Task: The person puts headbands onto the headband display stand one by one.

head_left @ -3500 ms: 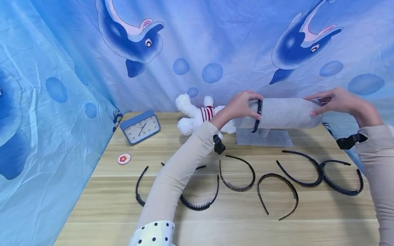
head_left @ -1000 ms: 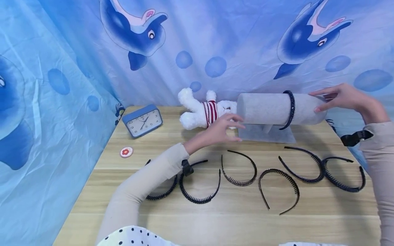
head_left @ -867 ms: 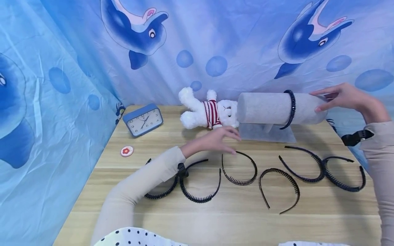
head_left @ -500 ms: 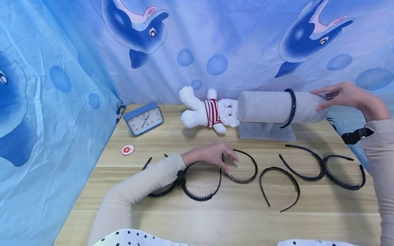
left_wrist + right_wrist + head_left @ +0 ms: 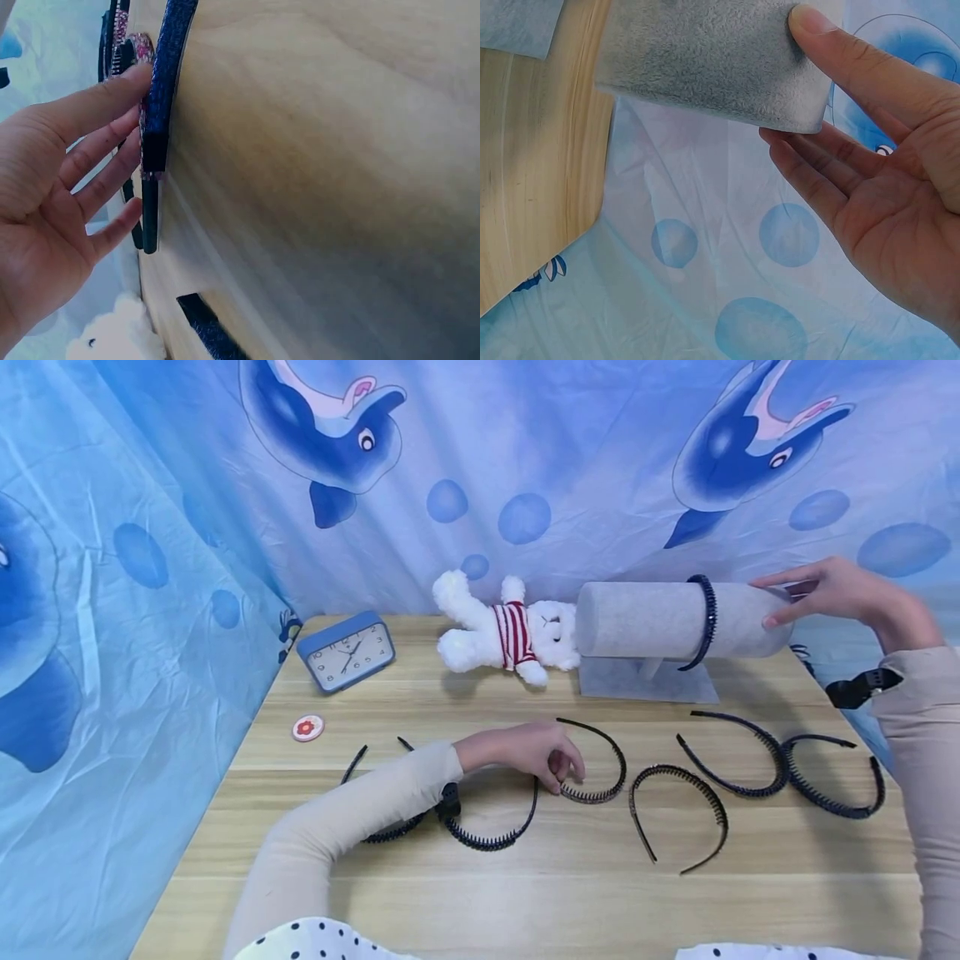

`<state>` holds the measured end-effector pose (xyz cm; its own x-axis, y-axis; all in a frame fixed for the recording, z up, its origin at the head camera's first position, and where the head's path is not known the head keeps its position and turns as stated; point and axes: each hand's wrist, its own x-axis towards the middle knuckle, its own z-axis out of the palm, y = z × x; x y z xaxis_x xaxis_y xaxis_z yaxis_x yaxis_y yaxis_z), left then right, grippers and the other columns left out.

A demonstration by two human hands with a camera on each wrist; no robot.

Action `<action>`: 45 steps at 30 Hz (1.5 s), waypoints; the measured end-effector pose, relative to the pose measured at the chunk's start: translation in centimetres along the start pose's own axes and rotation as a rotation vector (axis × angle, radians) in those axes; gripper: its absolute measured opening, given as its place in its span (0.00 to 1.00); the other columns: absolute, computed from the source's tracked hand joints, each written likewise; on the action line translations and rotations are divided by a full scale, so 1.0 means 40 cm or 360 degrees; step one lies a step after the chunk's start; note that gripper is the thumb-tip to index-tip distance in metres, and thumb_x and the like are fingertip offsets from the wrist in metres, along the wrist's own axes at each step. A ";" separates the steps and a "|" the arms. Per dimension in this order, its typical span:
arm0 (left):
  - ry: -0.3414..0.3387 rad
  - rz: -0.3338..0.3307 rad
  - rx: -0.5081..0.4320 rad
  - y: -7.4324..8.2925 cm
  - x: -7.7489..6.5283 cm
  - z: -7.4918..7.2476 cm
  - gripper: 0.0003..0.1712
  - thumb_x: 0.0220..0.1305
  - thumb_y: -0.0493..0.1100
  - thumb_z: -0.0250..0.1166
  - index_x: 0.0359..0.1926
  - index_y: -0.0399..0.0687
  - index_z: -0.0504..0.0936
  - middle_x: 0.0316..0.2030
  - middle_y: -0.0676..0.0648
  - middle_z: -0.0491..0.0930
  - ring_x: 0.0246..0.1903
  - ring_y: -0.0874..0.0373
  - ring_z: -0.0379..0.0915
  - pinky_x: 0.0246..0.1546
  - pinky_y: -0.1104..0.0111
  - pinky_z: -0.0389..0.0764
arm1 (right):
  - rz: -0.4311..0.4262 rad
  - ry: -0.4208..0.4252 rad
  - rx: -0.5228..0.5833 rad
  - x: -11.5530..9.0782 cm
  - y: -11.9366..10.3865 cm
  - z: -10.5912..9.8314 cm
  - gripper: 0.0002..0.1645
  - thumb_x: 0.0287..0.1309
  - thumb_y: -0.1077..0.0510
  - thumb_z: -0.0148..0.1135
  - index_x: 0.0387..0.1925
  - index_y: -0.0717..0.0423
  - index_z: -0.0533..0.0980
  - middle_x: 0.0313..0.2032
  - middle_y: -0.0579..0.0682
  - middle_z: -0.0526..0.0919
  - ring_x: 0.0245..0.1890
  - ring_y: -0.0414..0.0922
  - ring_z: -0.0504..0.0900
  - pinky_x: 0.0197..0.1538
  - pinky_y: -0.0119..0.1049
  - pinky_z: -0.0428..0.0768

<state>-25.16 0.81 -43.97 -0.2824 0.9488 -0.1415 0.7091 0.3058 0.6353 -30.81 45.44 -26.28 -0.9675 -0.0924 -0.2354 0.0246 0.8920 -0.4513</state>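
Head view: one wood-grain counter (image 5: pixel 480 902), bearing one speckled toothed headband (image 5: pixel 624 768), my left hand (image 5: pixel 536 753) at its left side, fingers bent; five other headbands (image 5: pixel 487 845) to either side. One grey cylindrical display stand (image 5: pixel 637 618), ringed by one dark headband (image 5: pixel 711 618); my right hand (image 5: pixel 832 593) at its right end. Also: blue clock (image 5: pixel 348 656), flower badge (image 5: pixel 307 727), white plush toy (image 5: pixel 513 635), lying down.

Left wrist view: thumb against the speckled headband, remaining fingers spaced apart, tips partly hidden; whether they grip, I cannot tell.

Right wrist view: I have the stand's end held between thumb and fingers, spread to its width.
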 end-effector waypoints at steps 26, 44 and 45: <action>-0.0340 -0.0026 -0.0145 -0.001 0.074 -0.046 0.22 0.55 0.28 0.75 0.53 0.40 0.87 0.30 0.47 0.88 0.29 0.67 0.79 0.38 0.77 0.83 | -0.0024 -0.0022 0.0054 -0.008 -0.010 -0.007 0.44 0.56 0.42 0.76 0.72 0.28 0.66 0.74 0.72 0.56 0.71 0.74 0.57 0.66 0.76 0.58; -0.0205 -0.0063 -0.0467 0.003 0.032 -0.156 0.24 0.62 0.28 0.69 0.60 0.34 0.81 0.48 0.41 0.83 0.43 0.59 0.83 0.46 0.70 0.86 | -0.0037 0.0006 0.0045 -0.005 -0.004 -0.004 0.44 0.55 0.42 0.77 0.71 0.29 0.68 0.74 0.71 0.57 0.70 0.74 0.59 0.66 0.76 0.59; -0.0193 -0.0084 -0.0491 0.003 0.027 -0.163 0.25 0.62 0.28 0.69 0.61 0.34 0.80 0.49 0.41 0.82 0.45 0.59 0.83 0.48 0.69 0.86 | -0.0040 0.0009 0.0041 -0.006 -0.003 -0.003 0.44 0.55 0.42 0.77 0.71 0.30 0.68 0.74 0.71 0.58 0.70 0.74 0.59 0.66 0.76 0.59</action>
<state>-29.59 1.34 -39.07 -0.2214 0.9405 -0.2578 0.4613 0.3340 0.8220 -30.62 45.40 -26.06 -0.9693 -0.1121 -0.2187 0.0066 0.8776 -0.4793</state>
